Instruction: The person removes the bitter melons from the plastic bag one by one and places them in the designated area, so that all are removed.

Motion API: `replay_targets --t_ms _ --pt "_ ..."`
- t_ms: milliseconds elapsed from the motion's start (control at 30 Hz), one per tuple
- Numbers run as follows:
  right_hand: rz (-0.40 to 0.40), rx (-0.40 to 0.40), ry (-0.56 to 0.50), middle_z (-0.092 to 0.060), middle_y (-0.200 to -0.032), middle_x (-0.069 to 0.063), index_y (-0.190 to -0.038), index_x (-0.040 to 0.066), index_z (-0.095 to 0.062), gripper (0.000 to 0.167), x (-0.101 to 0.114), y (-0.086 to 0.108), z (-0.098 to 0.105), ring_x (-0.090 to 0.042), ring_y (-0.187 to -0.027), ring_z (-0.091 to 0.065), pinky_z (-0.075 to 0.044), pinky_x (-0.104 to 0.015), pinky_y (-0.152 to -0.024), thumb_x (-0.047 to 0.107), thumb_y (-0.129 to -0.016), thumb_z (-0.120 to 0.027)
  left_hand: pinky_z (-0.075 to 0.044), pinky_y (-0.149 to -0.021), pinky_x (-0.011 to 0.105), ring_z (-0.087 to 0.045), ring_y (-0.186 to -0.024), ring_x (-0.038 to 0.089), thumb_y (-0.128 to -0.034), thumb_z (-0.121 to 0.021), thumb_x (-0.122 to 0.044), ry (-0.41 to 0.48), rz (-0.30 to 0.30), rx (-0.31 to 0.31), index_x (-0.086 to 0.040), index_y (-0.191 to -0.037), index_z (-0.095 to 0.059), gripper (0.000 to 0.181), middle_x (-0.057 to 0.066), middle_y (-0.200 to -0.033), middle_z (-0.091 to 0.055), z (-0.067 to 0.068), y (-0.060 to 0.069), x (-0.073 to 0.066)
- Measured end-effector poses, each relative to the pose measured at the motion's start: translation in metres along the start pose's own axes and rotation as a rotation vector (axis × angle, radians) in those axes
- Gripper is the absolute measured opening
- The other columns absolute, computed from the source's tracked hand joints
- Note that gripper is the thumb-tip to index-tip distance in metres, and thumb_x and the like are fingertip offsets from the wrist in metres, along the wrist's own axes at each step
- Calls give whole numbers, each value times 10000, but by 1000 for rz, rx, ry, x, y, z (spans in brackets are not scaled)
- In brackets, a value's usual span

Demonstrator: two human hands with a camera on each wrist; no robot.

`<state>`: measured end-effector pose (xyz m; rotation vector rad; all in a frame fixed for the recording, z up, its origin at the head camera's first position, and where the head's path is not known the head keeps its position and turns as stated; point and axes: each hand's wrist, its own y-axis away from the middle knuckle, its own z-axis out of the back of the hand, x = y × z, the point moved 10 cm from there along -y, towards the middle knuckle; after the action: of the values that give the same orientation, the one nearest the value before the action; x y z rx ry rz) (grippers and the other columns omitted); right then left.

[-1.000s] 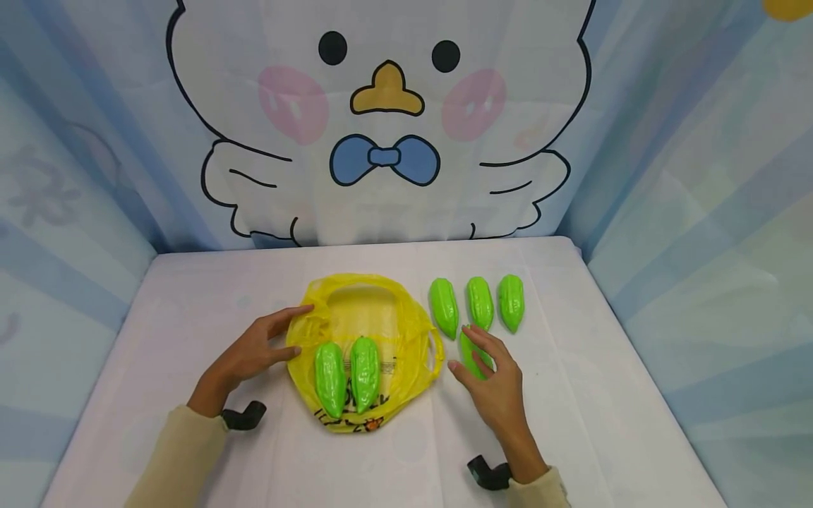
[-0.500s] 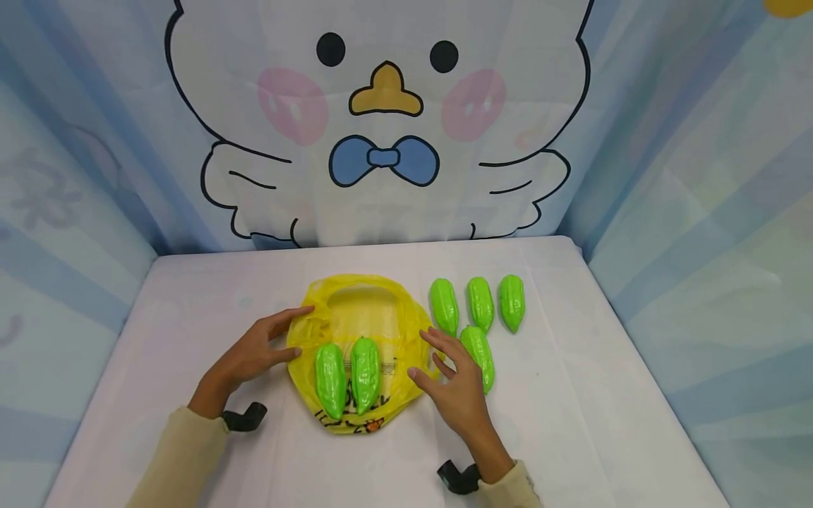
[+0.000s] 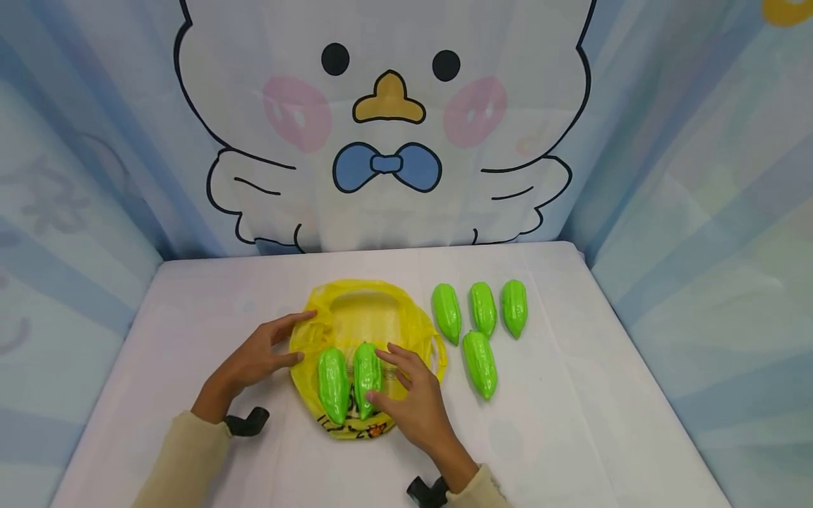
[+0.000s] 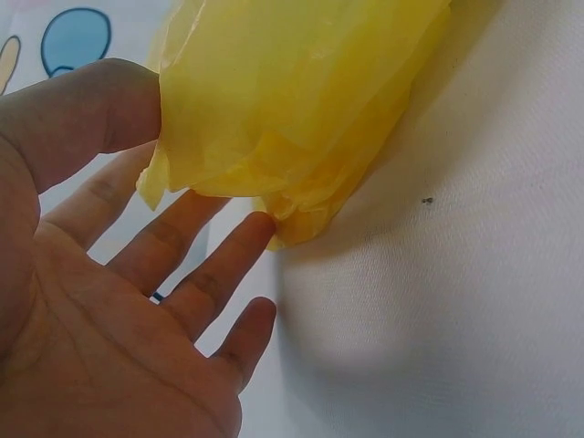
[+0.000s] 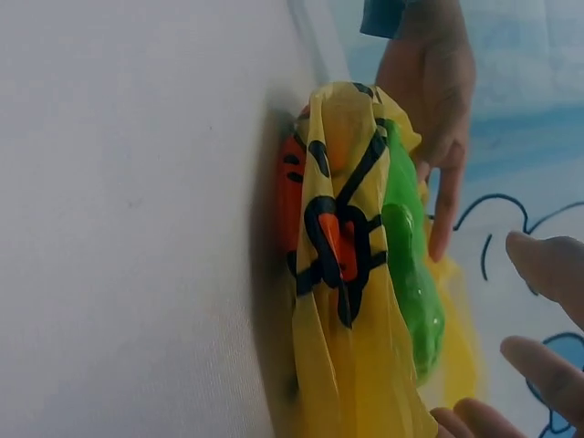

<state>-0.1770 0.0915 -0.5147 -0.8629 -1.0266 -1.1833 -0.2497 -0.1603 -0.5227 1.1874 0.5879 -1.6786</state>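
Note:
A yellow plastic bag (image 3: pixel 375 317) lies spread with its mouth up. Two glossy green, elongated toy vegetables, a left one (image 3: pixel 333 386) and a right one (image 3: pixel 367 381), lie on or in its near part. My left hand (image 3: pixel 257 356) touches the bag's left edge with extended fingers; the left wrist view shows its thumb and fingertips at the yellow film (image 4: pixel 292 100). Over the bag's right side, my right hand (image 3: pixel 413 398) has its thumb and fingers spread beside the right vegetable. In the right wrist view, fingers (image 5: pixel 547 274) stand apart from a green vegetable (image 5: pixel 411 265).
Right of the bag, three similar green vegetables (image 3: pixel 483 310) form a back row, with another one (image 3: pixel 480 365) in front of them. A pale cloth covers the table (image 3: pixel 559 423). Printed curtains (image 3: pixel 387 212) stand along the back and both sides.
My right hand has moved left, from the front green vegetable on the table to the right vegetable at the bag. My left hand has stayed at the bag's edge.

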Motion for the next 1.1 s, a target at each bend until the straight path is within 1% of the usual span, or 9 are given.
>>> replay_targets --t_ms 133,267,367,433,567,700,900,1100 --pt "6 26 7 -459 -1634 -112 -1489 228 -625 669 0 -1 -10 -320 -1528 -464 -461 -544 -1203 196 -875 -889 -131 -1276 756 -234 -1609 497 -968 -752 -120 2 8 0 -151 -1624 -451 722 188 -1717 -356 -1 0 0" --pt "-3 44 9 -456 -1628 -118 -1484 250 -625 659 -1 -3 -17 -331 -1531 -456 -461 -543 -1202 207 -881 -887 -154 -1271 755 -249 -1601 504 -965 -756 -112 -5 -6 0 -127 -1622 -449 726 203 -1709 -366 -1 0 -1" --pt "-9 49 28 -455 -1626 -117 -1482 259 -626 657 -2 -6 -20 -336 -1534 -449 -467 -545 -1195 216 -881 -887 -173 -1269 753 -264 -1596 504 -962 -755 -100 -10 -21 -4 -118 -1622 -448 728 206 -1704 -374 0 -1 -1" --pt "-11 47 56 -460 -1620 -110 -1479 262 -628 659 -2 -7 -21 -338 -1525 -458 -486 -544 -1180 220 -877 -891 -180 -1267 752 -270 -1595 501 -961 -754 -97 -10 -20 -3 -126 -1623 -449 730 201 -1705 -374 0 -1 -1" --pt "-4 31 136 -480 -1608 -91 -1474 280 -629 676 -2 -9 -22 -330 -1508 -480 -508 -535 -1166 231 -860 -906 -186 -1262 757 -273 -1594 503 -959 -756 -101 -9 -15 -2 -139 -1624 -450 733 201 -1707 -370 0 -2 0" --pt "6 13 199 -501 -1597 -85 -1461 290 -639 682 0 -13 -21 -337 -1496 -494 -473 -560 -1191 239 -841 -920 -186 -1264 755 -273 -1595 502 -962 -758 -111 -17 -18 -9 -142 -1624 -451 730 201 -1706 -371 3 -3 -2" --pt "-17 10 218 -499 -1597 -108 -1453 268 -652 664 -4 -16 -22 -365 -1483 -499 -447 -596 -1199 244 -844 -917 -175 -1265 757 -271 -1595 502 -960 -759 -119 -16 -4 -21 -155 -1623 -456 729 194 -1708 -373 6 -4 -2" --pt "-38 9 210 -501 -1593 -119 -1449 281 -651 660 -9 -13 -21 -394 -1486 -486 -437 -627 -1196 231 -846 -915 -174 -1270 751 -284 -1594 494 -957 -766 -131 -23 -4 -25 -169 -1618 -467 726 177 -1703 -390 2 -3 4"
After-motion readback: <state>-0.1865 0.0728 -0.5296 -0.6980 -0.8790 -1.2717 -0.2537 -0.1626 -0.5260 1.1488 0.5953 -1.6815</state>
